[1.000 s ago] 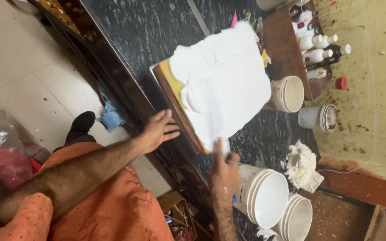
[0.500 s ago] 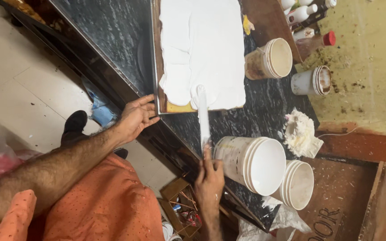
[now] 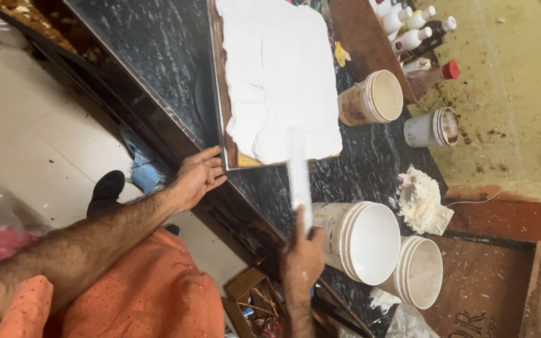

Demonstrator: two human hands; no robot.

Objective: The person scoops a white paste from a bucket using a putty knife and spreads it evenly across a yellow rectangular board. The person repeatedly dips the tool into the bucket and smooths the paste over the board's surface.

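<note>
Right hand (image 3: 302, 260) has its fingers clamped on a long white scraper (image 3: 298, 178), blade tip over the near edge of the white cream-covered slab (image 3: 277, 75) in the tray (image 3: 215, 94) on the dark worktop (image 3: 151, 50). Left hand (image 3: 196, 178), fingers spread loose, rests at the tray's near-left corner. Stacked white buckets (image 3: 370, 241) sit just right of the right hand.

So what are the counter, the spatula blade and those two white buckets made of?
Counter: polished black stone, likely granite; glossy, pale veining. Spatula blade: probably metal, smeared white, blurred. Buckets: smooth white plastic, thin rims.
</note>
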